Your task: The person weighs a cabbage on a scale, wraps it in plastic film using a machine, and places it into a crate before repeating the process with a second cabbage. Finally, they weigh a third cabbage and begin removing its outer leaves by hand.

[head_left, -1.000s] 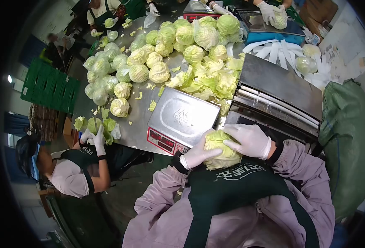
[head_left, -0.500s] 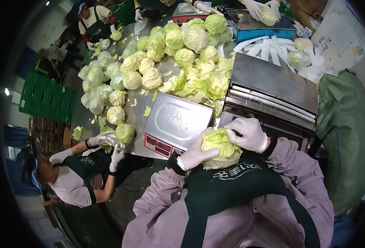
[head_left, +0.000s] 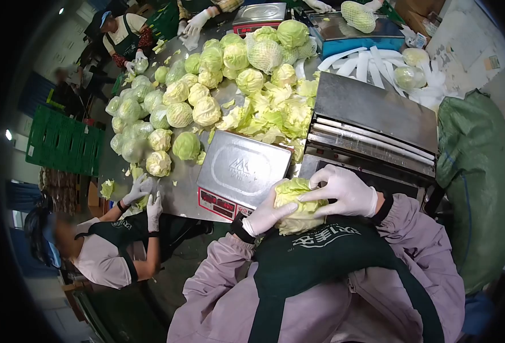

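Observation:
A pale green cabbage [head_left: 296, 210] is held close to my dark apron, with loose outer leaves on its top. My left hand [head_left: 268, 212], in a white glove, is wrapped round its left side. On its right, my right hand [head_left: 347, 194], also gloved, has its thumb and fingertips on the upper leaves. A metal scale [head_left: 244, 168] with a red display panel lies just beyond my left hand. Torn leaves [head_left: 272, 111] are heaped behind the scale, and a metal machine with rollers [head_left: 372, 137] stands beyond my right hand.
Many cabbages [head_left: 207, 110] cover the table's middle, some in white net. Bagged ones [head_left: 131, 108] lie to the left. A co-worker [head_left: 107, 251] stands at the left edge, others at the far side. A green sack [head_left: 481, 171] is at the right, green crates [head_left: 64, 137] at the left.
My right hand has shifted its fingers over the top leaves. The left co-worker's cabbage now lies on the table near the scale, out of their hands. A far worker's netted cabbage is raised and tilted.

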Tool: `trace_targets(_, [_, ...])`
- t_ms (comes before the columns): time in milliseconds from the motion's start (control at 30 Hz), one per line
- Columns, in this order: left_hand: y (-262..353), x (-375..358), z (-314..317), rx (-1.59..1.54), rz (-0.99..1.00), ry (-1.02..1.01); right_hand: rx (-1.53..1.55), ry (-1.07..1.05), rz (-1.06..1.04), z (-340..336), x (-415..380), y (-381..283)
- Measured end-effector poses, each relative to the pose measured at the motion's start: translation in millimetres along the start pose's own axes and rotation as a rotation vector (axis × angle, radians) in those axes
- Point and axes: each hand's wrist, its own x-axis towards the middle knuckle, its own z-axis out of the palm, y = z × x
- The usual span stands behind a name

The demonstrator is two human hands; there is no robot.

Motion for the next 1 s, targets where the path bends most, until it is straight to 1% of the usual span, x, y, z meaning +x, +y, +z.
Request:
trace_targets(100, [-1.9, 2.1, -0.1, 0.000, 0.005, 0.020, -0.040, 0.066, 0.031, 2.7, -4.0, 7.5])
trace_targets(200, [-3.7, 2.6, -0.2, 0.024, 0.006, 0.021, -0.174, 0.161, 0.012, 2.5, -5.0, 4.8])
trace_targets(233, [-4.6, 3.3, -0.7, 0.016, 0.013, 0.011, -0.061, 0.294, -0.010, 2.9, 0.0, 5.3])
trace_targets(267, [-5.2, 3.5, -0.7, 0.006, 0.019, 0.001, -0.061, 0.294, -0.009, 0.9, 1.0, 6.3])
trace_targets(333, [-3.9, 1.9, 0.2, 0.014, 0.005, 0.014, 0.146, 0.577, 0.249, -8.2, 4.1, 7.0])
trace_targets(367, [-3.1, 0.9, 0.3, 0.023, -0.010, 0.027, 0.171, 0.565, 0.399, -22.5, 7.0, 7.0])
trace_targets(400, [-5.1, 0.6, -0.3, 0.024, -0.012, 0.026, 0.004, 0.528, 0.430, -33.3, 9.0, 6.9])
trace_targets(467, [-10.4, 1.4, -0.8, -0.023, 0.000, 0.033, -0.260, 0.507, 0.287, -29.5, 10.5, 11.7])
trace_targets(533, [-10.8, 1.1, 0.5, -0.037, 0.009, 0.035, -0.059, 0.354, 0.309, -20.6, 1.2, 6.2])
trace_targets(567, [-10.0, 0.5, 1.2, -0.055, 0.018, 0.042, 0.017, 0.256, 0.354, -14.2, 0.2, 2.2])
trace_targets(600, [-9.0, -0.1, 1.7, -0.057, 0.016, 0.044, -0.048, 0.235, 0.329, -7.8, 3.2, -6.6])
trace_targets(667, [-6.4, 0.1, 2.3, 0.012, 0.000, 0.040, -0.038, 0.179, 0.279, 4.2, 7.8, -7.6])
trace_targets(733, [-3.5, 1.2, 2.7, 0.044, 0.006, 0.033, 0.002, 0.203, 0.257, 17.8, 4.7, 3.9])
trace_targets(800, [-1.8, 0.9, 3.1, 0.073, 0.014, 0.031, -0.054, 0.224, 0.294, 20.9, 5.2, 7.0])
trace_targets(833, [-0.9, 0.2, 3.6, 0.068, 0.038, 0.029, 0.006, 0.336, 0.279, 21.0, 6.9, 7.0])
trace_targets(867, [0.6, -0.7, 4.5, 0.063, 0.063, 0.026, 0.007, 0.334, 0.278, 20.8, 8.2, 6.4])
trace_targets(933, [8.7, -3.1, 9.2, 0.058, 0.074, 0.012, 0.189, 0.461, 0.418, 19.1, 9.4, 5.2])
trace_targets(967, [11.8, -3.4, 10.5, 0.055, 0.087, -0.005, 0.208, 0.502, 0.458, 16.6, 10.9, 7.1])
trace_targets(1000, [11.5, -2.9, 10.2, 0.054, 0.089, -0.003, 0.323, 0.493, 0.570, 10.5, 11.2, 11.4])
